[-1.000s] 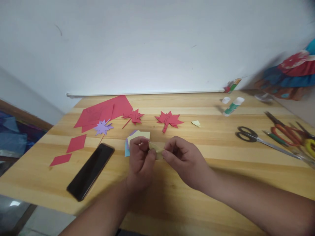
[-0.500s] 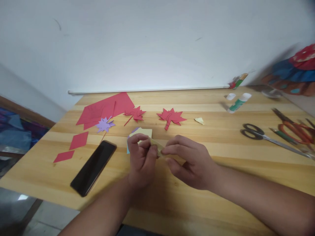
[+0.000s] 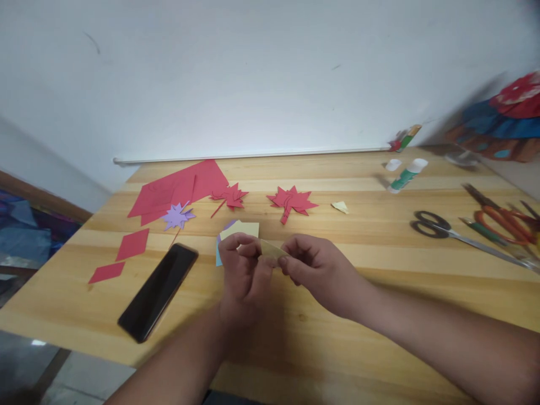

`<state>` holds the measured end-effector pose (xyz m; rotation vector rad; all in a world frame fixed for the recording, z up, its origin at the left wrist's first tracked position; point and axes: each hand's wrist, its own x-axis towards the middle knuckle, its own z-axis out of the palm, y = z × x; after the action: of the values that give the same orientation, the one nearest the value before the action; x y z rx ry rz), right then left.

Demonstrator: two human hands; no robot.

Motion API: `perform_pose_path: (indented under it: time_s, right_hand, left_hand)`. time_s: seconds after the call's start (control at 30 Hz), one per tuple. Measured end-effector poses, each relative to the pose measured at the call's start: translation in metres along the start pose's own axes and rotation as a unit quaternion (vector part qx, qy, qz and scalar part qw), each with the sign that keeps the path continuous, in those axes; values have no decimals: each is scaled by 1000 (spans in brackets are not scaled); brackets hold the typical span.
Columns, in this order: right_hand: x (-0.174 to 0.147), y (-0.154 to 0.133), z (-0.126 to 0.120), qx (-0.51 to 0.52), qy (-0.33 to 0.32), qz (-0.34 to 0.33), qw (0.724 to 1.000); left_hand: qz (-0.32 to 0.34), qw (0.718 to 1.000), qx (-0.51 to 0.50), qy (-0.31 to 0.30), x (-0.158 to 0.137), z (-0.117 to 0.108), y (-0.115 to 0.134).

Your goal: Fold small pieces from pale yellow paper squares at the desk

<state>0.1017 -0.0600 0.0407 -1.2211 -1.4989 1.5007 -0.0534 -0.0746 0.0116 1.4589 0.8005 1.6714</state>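
Note:
A small piece of folded yellow paper [image 3: 271, 251] is held up between my two hands above the table. My left hand [image 3: 242, 275] grips its left side, the thumb pressed against the fingers. At the right corner, my right hand [image 3: 316, 269] pinches the paper between thumb and curled fingers. Behind my left hand lies a stack of pale yellow paper [image 3: 250, 228] with blue and purple sheets showing at its edge. Farther back are two red paper leaves, one [image 3: 293, 200] in the middle and one [image 3: 232, 196] to its left. My fingers hide part of the yellow paper.
A phone [image 3: 158, 292] lies left of my hands, near red paper diamonds [image 3: 133, 244], a purple paper leaf [image 3: 178, 216] and red sheets [image 3: 206, 179]. To the right are a yellow scrap [image 3: 340, 207], a glue stick [image 3: 407, 175], black-handled scissors [image 3: 439, 225] and orange-handled pliers [image 3: 500, 219].
My right hand's fingers have closed from a looser, more spread pose into a pinch on the paper's right corner. More of the paper's yellow face shows now. The view has shifted slightly.

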Motion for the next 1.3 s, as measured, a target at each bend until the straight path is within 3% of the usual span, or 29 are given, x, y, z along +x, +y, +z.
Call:
perform_pose_path:
  time_s: [0.13, 0.27, 0.6, 0.7, 0.83, 0.97, 1.1, 1.2, 1.3]
  right_hand:
    - [1, 4, -1, 11, 5, -8, 1000]
    - [5, 12, -2, 1, 33, -29, 999]
    - [16, 19, -9, -81, 57, -83, 992]
    - [18, 20, -12, -149, 64, -123, 979]
    - [18, 18, -15, -200, 63, -153, 966]
    - [20, 16, -18, -212, 18, -126, 969]
    - [21, 16, -21, -254, -11, -189, 948]
    - [20, 15, -23, -284, 27, -195, 938]
    - [20, 16, -21, -292, 76, -147, 942]
  left_hand:
    - [-97, 994, 34, -21, 0, -4, 0]
    - [-199, 967, 145, -63, 3, -8, -3]
    - [-274, 910, 274, -147, 10, 0, 0]
    - [-306, 911, 248, -119, 10, 2, -3]
    - [-369, 922, 110, -38, 12, 3, -8]
    - [-374, 927, 4, 3, 15, 1, -13]
    - [-377, 925, -39, 20, 15, -3, -15]
    - [-351, 935, 47, -21, 14, -2, -10]
    - [-289, 930, 206, -98, 12, 1, -3]
